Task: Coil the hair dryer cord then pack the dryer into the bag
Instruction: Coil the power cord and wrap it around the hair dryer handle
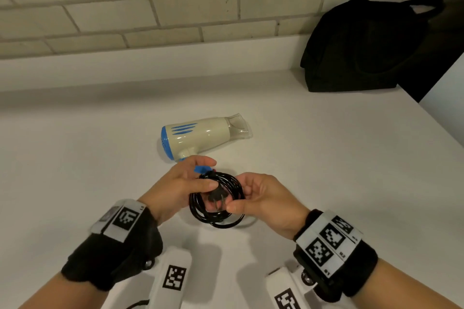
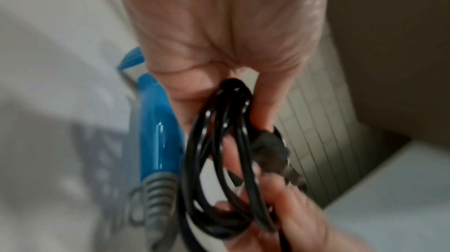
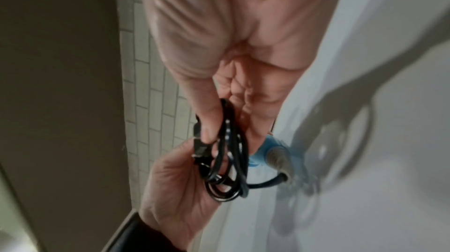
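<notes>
White matte countertop [image 1: 326, 158] fills the head view, pale brick-pattern tile wall [image 1: 150, 7] behind it along the top.

Near, bottom centre: two hands meet over the counter. Left hand [image 1: 180, 183] has thumb and fingers curled round the left side of the glossy black coiled cord [image 1: 216, 218], thumb tip on the black two-prong plug [image 1: 216, 197] at the coil's middle. Right hand [image 1: 261, 198] pinches the right side of the same coil, thumb across the lower loops, fingers behind. Both hands are clamped on the cord; neither is free.

Coil: one bundle of several round loops, slick plastic jacket with highlights. Left wrist view is blurred, but shows the loops [image 2: 219, 160] hanging from the left hand's fingers [image 2: 263, 102], plug [image 2: 270, 150] to the right of them. Right wrist view shows the right thumb [image 3: 207, 117] pressed on the loops [image 3: 231, 160].

Just beyond the left hand's fingers: blue plastic handle [image 1: 200, 169] of the dryer, mostly hidden in the head view; left wrist view shows it [image 2: 158, 131] glossy, with a grey ribbed strain relief [image 2: 158, 194] at its end.

Mid frame: one cream plastic hair dryer [image 1: 198, 135] lying on its side on the counter, blue rear cap and three blue stripes to the left, clear nozzle pointing right.

Far, upper right: one black soft fabric bag [image 1: 364, 50] with loop handle, against the wall, well apart from dryer and hands.
</notes>
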A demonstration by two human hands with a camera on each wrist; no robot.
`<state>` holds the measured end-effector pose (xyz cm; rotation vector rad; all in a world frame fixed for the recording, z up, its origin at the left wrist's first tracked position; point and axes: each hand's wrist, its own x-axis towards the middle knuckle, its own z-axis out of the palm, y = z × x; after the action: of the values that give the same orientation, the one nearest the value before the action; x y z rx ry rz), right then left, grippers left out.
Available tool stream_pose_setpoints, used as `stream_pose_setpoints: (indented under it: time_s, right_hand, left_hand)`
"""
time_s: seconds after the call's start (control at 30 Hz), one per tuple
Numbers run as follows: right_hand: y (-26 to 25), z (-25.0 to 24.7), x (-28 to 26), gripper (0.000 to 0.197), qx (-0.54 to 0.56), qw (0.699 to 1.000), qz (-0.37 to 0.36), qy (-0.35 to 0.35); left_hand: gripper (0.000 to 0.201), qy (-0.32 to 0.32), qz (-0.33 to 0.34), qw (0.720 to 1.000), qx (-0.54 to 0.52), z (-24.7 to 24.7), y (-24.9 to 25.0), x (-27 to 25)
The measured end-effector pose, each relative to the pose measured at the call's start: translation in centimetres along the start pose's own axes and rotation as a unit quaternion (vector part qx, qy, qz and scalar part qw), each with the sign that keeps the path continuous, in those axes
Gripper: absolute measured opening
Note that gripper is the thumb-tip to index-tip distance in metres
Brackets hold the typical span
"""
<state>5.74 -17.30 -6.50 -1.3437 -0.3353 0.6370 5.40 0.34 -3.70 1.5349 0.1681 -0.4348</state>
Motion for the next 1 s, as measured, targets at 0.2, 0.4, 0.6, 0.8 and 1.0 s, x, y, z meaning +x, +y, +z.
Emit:
stream_pose_setpoints:
  time_s: [0.2,0.4,0.6,0.8,1.0]
  right_hand:
    - [0.6,0.3,0.2,0.058,-0.111,0.991,-0.058,0.036]
    - [0.2,-0.1,0.1,0.025,-0.485,0.832,-0.247,0.110]
    - [-0.7,0.1,0.0,0.020,-0.512,0.794,-0.311,0.098]
    - [-1.2,0.4,-0.5,0.017,-0.562,0.749,-0.338,0.092]
    - [-1.6,0.3,-1.0,0.025,-0.541,0.766,-0.341,0.062]
  left_hand:
    - [0.023,-0.072,-0.049,0.987,-0.137,0.4,-0.8,-0.3]
    - [0.028,0.003,-0.015,0.999,0.044,2.0,-0.3,-0.4]
    - [0.020,0.117,0.169,0.964,0.167,3.2,-1.0,-0.4]
    - [0.038,0.136,0.254,0.927,0.242,3.6,-1.8,-0.5]
    - [0.032,0.092,0.234,0.950,0.188,3.4,-2.1,-0.8]
